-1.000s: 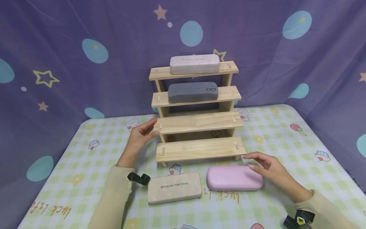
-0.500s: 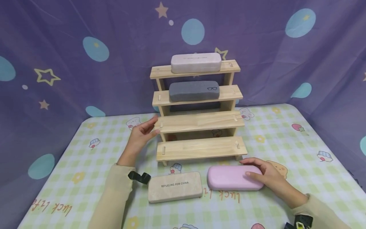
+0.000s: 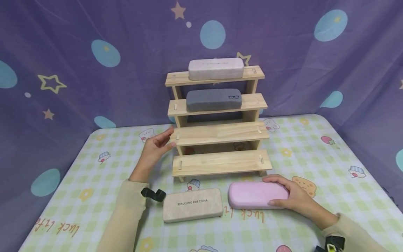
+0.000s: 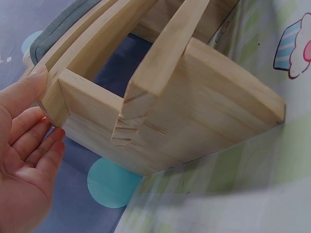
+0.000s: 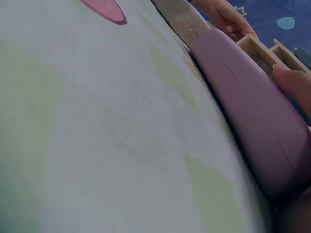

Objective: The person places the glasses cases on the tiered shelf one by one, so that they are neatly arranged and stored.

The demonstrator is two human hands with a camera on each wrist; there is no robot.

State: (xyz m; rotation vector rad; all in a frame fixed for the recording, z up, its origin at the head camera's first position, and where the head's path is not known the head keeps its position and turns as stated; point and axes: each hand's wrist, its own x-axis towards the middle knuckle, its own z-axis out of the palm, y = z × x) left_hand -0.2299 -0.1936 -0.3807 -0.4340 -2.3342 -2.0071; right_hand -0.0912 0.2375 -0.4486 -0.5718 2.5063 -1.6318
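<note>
Your right hand (image 3: 293,195) just clamped the pink case (image 3: 252,194), 5 o'clock; hold looks secure. Left hand (image 3: 153,149) grips rack (image 3: 218,163), 8 o'clock.

Pink case (image 3: 253,194): plain; beige case (image 3: 192,210): dark lettering; grey case (image 3: 211,100): black glasses motif; rack (image 3: 220,134): pale wood grain; tablecloth (image 3: 110,196): green-white check; backdrop (image 3: 141,77): purple, teal spots, yellow stars.

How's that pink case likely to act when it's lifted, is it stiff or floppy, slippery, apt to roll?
The pink case is probably stiff, since its rounded outline shows no sag. It may be a little slippery, as its surface looks smooth with a soft sheen. Rolling seems unlikely: it's long and broad, lying flat on the tablecloth.
</note>
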